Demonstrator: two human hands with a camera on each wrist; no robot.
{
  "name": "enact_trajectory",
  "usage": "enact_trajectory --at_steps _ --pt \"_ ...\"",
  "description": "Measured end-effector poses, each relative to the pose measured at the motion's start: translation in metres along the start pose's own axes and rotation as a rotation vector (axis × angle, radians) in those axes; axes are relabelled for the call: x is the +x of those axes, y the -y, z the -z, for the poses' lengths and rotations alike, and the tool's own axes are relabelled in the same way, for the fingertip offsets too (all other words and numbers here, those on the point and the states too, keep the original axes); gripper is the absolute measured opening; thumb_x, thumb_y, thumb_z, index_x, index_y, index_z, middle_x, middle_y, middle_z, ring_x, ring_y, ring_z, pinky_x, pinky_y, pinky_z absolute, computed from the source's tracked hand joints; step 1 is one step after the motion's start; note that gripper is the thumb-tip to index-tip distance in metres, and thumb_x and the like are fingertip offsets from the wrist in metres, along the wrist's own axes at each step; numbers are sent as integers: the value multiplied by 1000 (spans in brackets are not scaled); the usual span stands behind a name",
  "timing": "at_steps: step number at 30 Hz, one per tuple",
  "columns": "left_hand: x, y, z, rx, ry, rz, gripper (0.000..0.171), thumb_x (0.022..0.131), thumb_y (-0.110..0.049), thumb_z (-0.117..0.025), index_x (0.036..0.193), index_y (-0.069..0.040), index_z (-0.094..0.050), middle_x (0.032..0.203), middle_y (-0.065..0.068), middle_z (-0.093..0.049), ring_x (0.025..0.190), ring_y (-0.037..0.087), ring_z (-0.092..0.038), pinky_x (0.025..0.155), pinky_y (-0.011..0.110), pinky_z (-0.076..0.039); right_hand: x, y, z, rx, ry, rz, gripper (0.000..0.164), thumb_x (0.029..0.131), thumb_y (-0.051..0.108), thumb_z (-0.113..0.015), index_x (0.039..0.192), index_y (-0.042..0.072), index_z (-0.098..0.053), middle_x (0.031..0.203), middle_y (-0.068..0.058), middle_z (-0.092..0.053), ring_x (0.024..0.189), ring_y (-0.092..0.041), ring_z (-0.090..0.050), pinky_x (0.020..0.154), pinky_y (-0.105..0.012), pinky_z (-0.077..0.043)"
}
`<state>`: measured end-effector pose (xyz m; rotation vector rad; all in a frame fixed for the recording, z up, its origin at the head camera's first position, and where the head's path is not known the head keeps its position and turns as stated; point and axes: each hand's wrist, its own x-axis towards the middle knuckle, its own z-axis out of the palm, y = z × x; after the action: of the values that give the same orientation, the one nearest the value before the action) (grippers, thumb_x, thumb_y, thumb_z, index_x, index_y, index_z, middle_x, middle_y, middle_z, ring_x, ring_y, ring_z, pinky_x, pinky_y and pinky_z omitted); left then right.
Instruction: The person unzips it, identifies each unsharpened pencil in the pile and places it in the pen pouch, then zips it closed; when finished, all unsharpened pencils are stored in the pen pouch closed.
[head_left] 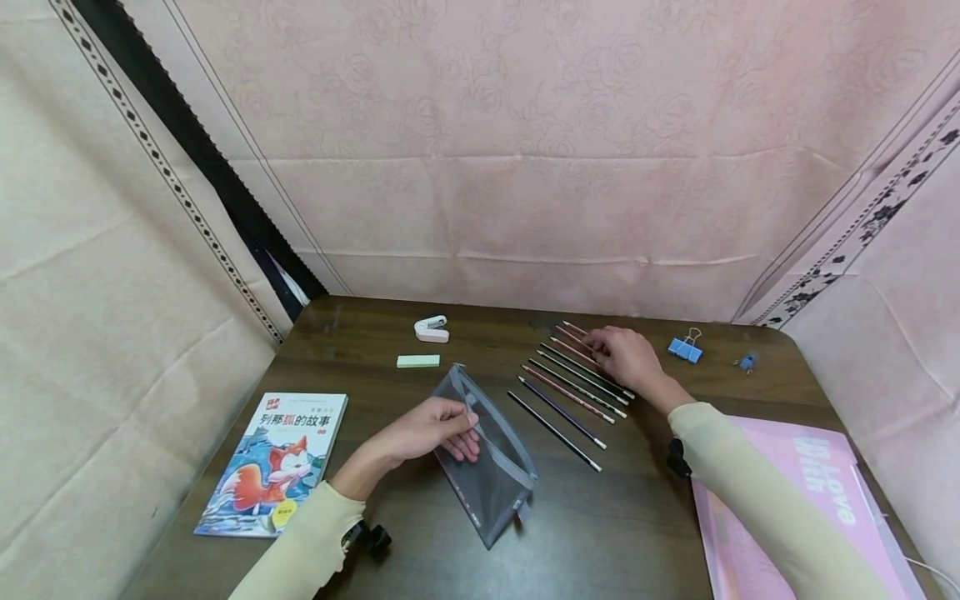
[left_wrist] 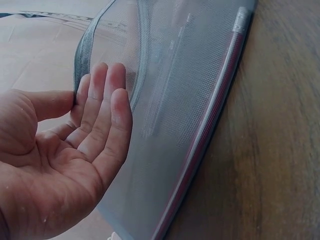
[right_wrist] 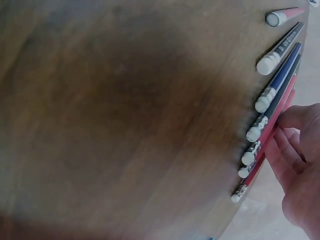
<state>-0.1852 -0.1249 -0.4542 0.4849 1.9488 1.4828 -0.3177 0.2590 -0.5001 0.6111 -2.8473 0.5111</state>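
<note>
My left hand (head_left: 438, 429) pinches the zipper edge of a grey mesh pencil pouch (head_left: 487, 487) between thumb and forefinger, holding its mouth apart; the other fingers extend along the opening. Through the mesh in the left wrist view, a dark red pencil (left_wrist: 212, 107) lies along the pouch's side. Several pencils with white erasers lie in a slanted row right of the pouch, a black pencil (head_left: 555, 431) nearest. My right hand (head_left: 622, 358) is at the row's far end, thumb and fingers curled about a red pencil (right_wrist: 272, 125). Its fingers partly hide the far pencils.
A fox storybook (head_left: 277, 462) lies at the left. Behind the pouch are a white stapler (head_left: 432, 329) and a pale green block (head_left: 417, 361). A blue binder clip (head_left: 685, 348), a small blue item (head_left: 746, 362) and a pink folder (head_left: 810, 500) occupy the right side.
</note>
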Motion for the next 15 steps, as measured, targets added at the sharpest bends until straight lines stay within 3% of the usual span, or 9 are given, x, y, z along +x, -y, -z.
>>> enact_trajectory --at_steps 9,12,15 --pt "1 -2 0 16 0 -9 35 100 -32 -50 100 -1 -64 93 14 -73 87 26 -72 78 38 -59 1 24 22 187 -103 -36 25 84 13 -71 108 18 -68 89 1 -71 78 -15 -65 70 -37 -55" --pt "0 -3 0 17 -4 -5 34 101 -31 -49 100 0 -64 93 14 -73 87 26 -72 78 38 -59 0 47 38 378 -121 -84 30 85 10 -70 114 13 -67 92 -3 -71 82 -18 -66 72 -27 -55" --pt "0 -4 0 16 -7 -2 33 101 -30 -49 100 0 -63 93 15 -73 87 26 -72 79 39 -59 -4 76 57 674 -104 -137 33 87 4 -67 120 5 -63 97 -16 -68 83 -22 -65 65 -20 -53"
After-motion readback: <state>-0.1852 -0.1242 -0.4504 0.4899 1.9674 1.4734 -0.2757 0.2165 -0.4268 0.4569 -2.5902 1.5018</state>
